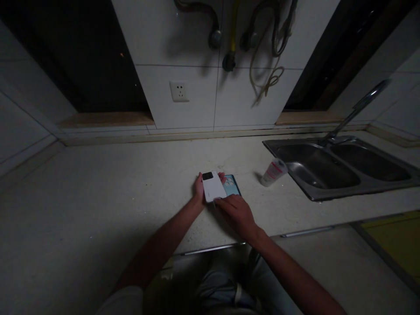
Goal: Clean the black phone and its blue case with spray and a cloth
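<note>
A white phone point(213, 187) with a dark camera block at its top is held just above the pale countertop point(114, 183). My left hand point(199, 189) grips its left side, fingers curled round the far edge. My right hand point(236, 213) rests at the phone's near right corner, fingers bent and touching it. A teal phone case point(232, 184) lies flat on the counter right behind the white phone, partly hidden by it.
A white tube with red print point(273, 172) lies on its side to the right. A double steel sink point(341, 168) with a tap point(357, 105) is set in the counter at the right. A wall socket point(179, 91) and hanging hoses sit on the tiled wall.
</note>
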`<act>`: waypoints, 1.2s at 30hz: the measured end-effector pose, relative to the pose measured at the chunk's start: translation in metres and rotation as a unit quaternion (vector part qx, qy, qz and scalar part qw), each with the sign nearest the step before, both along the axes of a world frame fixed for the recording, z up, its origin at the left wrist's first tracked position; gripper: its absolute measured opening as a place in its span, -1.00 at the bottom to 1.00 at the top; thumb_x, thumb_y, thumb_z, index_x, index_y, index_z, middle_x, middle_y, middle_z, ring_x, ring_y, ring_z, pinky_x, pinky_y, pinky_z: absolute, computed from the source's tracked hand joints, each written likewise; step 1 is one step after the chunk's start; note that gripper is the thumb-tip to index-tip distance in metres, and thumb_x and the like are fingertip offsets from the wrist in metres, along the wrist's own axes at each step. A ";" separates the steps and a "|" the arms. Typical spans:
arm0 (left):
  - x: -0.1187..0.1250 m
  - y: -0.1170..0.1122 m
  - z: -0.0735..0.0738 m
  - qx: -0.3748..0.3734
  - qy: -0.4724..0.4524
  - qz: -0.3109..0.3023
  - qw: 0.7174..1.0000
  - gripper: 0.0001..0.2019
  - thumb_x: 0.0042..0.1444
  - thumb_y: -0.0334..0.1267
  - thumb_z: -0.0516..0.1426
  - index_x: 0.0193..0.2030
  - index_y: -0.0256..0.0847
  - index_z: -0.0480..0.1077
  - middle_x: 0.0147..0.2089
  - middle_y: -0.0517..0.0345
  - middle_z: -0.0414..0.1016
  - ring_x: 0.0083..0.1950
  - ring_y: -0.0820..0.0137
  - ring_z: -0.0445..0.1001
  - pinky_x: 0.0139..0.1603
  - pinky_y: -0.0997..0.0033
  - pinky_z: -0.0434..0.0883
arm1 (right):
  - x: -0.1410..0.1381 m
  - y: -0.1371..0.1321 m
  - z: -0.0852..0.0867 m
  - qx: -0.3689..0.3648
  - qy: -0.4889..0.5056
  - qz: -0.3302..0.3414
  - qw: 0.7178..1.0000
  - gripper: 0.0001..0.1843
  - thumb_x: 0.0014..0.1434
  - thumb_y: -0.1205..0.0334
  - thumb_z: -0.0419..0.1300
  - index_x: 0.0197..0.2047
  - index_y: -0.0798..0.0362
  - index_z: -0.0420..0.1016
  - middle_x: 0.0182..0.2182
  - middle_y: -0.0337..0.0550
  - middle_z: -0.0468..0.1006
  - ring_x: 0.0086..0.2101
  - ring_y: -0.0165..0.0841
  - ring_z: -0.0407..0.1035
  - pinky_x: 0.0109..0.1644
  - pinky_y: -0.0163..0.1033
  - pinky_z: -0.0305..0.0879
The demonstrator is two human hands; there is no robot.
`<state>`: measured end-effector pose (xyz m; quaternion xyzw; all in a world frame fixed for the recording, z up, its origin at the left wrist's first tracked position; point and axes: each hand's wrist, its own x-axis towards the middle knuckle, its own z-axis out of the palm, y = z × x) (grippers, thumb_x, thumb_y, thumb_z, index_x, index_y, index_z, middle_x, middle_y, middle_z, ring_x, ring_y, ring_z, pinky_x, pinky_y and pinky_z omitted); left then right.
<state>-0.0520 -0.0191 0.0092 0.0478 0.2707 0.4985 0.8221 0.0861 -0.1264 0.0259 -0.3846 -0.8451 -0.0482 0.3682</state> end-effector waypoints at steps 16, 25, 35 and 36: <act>0.000 0.003 0.005 -0.026 -0.002 -0.002 1.000 -0.41 0.27 0.18 -0.11 0.06 -0.30 0.42 -0.25 -0.15 0.61 -0.15 0.08 0.62 -0.06 0.00 0.54 | 0.053 0.006 -0.001 -0.034 0.111 -0.079 0.990 -0.79 0.34 0.25 0.15 -0.07 -0.03 0.61 -0.24 -0.03 0.66 -0.26 -0.24 0.50 -0.19 -0.14 0.40; -0.008 0.003 0.017 0.058 -0.007 -0.104 0.993 -0.58 0.18 0.09 -0.07 -0.24 -0.20 0.43 -0.38 -0.07 0.50 -0.47 0.24 0.48 -0.55 0.28 0.41 | 0.101 0.044 -0.017 -0.174 0.126 -0.220 0.952 -0.66 0.29 0.14 0.09 -0.01 0.08 0.57 -0.12 0.06 0.62 -0.15 -0.12 0.48 -0.02 0.03 0.42; -0.003 -0.010 0.023 0.035 0.257 -0.167 0.951 -0.62 0.17 0.12 0.12 -0.32 -0.22 0.36 -0.51 0.11 0.41 -0.61 0.41 0.37 -0.68 0.46 0.30 | 0.067 0.023 -0.001 -0.185 0.090 -0.196 0.959 -0.63 0.30 0.12 0.13 0.11 0.06 0.48 -0.16 0.03 0.60 -0.23 -0.19 0.49 -0.13 -0.11 0.41; -0.002 -0.013 0.023 0.041 0.262 -0.160 0.951 -0.65 0.15 0.08 0.18 -0.31 -0.22 0.36 -0.50 0.13 0.41 -0.61 0.42 0.38 -0.67 0.47 0.30 | 0.066 0.024 -0.004 -0.214 0.071 -0.198 0.954 -0.65 0.28 0.11 0.16 0.07 0.06 0.50 -0.22 0.00 0.61 -0.30 -0.22 0.48 -0.21 -0.16 0.38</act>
